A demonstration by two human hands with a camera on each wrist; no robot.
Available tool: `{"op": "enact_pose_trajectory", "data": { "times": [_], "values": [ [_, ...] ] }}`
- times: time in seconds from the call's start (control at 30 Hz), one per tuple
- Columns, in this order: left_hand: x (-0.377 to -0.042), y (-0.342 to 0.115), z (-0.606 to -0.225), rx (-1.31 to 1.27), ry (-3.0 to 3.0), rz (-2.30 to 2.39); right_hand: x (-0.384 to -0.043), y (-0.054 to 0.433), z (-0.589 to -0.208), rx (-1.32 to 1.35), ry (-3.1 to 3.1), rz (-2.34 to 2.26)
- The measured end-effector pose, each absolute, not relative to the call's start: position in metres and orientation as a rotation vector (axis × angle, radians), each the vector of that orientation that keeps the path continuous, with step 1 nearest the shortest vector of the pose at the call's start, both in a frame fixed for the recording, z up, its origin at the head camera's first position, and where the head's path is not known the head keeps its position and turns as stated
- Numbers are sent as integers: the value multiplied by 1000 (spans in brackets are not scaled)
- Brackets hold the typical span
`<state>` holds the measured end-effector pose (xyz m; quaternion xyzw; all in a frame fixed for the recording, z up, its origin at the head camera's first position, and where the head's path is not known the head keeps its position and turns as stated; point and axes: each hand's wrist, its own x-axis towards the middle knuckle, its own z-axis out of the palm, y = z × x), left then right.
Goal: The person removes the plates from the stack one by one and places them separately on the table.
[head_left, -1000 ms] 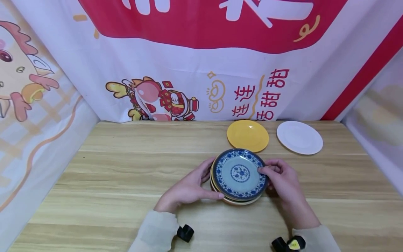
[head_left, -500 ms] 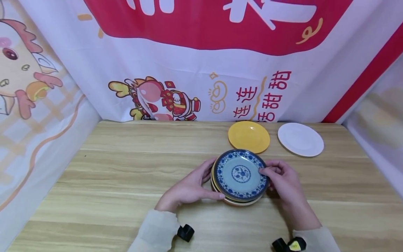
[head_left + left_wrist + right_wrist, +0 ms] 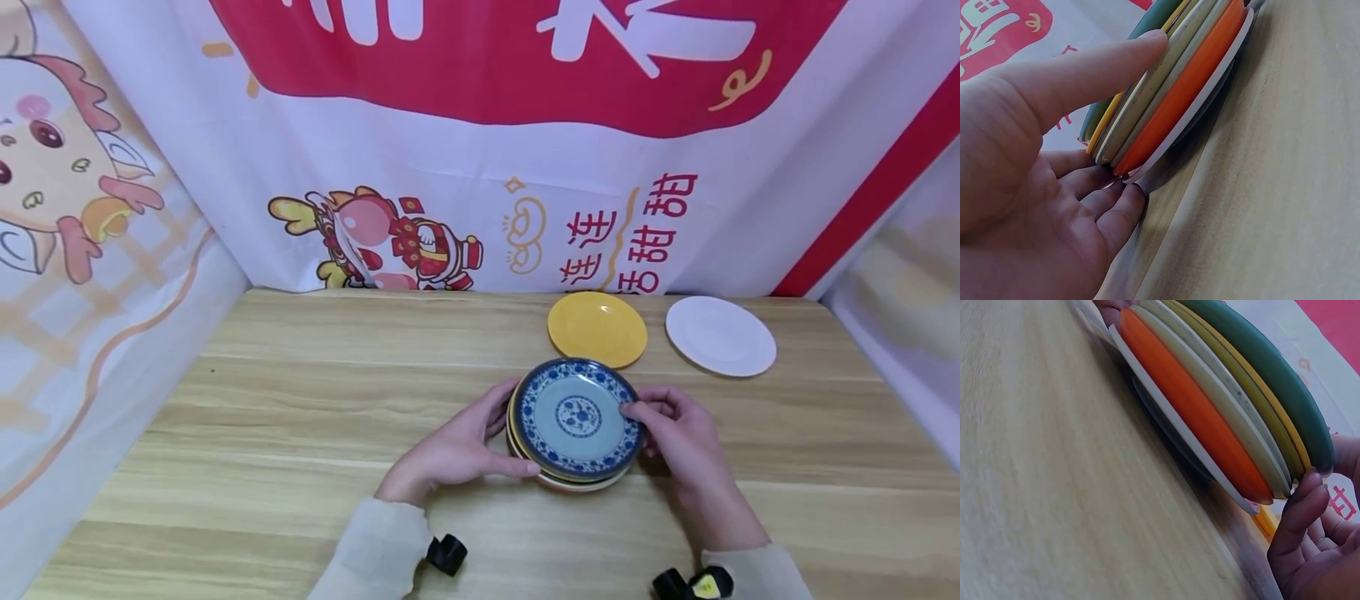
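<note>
A stack of several plates lies on the table in the head view, topped by a blue-and-white patterned plate (image 3: 577,417). My right hand (image 3: 686,437) pinches this top plate at its right rim, thumb on its face and fingers at the edge below. My left hand (image 3: 465,442) holds the stack's left side, the thumb along the near rims and the fingers round the far side. Both wrist views show the stacked edges: a green underside on top, then yellow and cream rims, an orange plate (image 3: 1191,94) and a white plate (image 3: 1179,425) at the bottom.
Behind the stack lies a yellow plate (image 3: 597,328), partly overlapped by it in the head view. A white plate (image 3: 720,336) is to its right near the back edge. Printed cloth (image 3: 465,150) hangs behind and beside the wooden table (image 3: 300,400).
The head view drifts slightly, so everything appears a little farther right and lower. Both hands keep the same hold on the plates.
</note>
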<state>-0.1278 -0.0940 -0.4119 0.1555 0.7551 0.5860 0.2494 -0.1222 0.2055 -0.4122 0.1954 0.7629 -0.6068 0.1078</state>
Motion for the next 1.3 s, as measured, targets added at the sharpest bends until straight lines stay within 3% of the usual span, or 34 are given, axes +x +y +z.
{"op": "enact_pose_trajectory", "data": {
  "times": [1.3],
  "values": [
    [-129, -94, -413, 418, 2032, 1617, -126, 261, -410, 832, 1957, -2039]
  ]
}}
